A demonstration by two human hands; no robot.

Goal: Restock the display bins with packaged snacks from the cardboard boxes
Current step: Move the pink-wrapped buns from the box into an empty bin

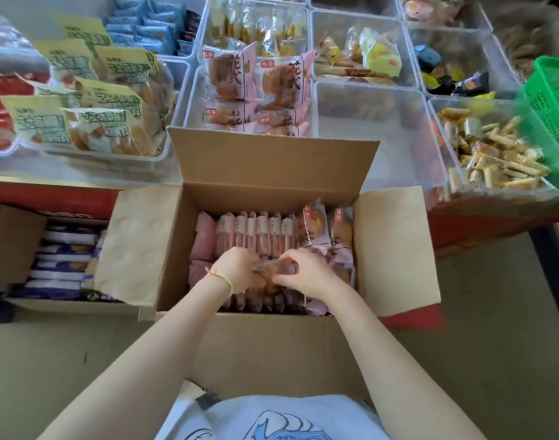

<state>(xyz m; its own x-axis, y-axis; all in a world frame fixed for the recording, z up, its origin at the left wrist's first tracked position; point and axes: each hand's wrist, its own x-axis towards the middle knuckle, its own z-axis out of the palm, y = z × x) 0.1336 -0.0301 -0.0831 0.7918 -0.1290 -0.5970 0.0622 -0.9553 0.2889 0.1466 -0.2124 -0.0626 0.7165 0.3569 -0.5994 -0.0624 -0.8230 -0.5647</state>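
Our left hand (pixel 240 268) and right hand (pixel 306 273) both grip one snack packet (pixel 269 274) inside the open cardboard box (pixel 272 160), packed with pink packets (pixel 256 230).

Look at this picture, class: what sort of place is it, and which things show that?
Probably a snack shop's sales floor. Clear plastic display bins hold loose wrapped snacks, an open brown cardboard box is packed with pink-wrapped pastries, and a green plastic shopping basket sits nearby.

Two cardboard boxes (pixel 272 344) stand open – two hands (pixel 240 268), one green basket (pixel 554 106).
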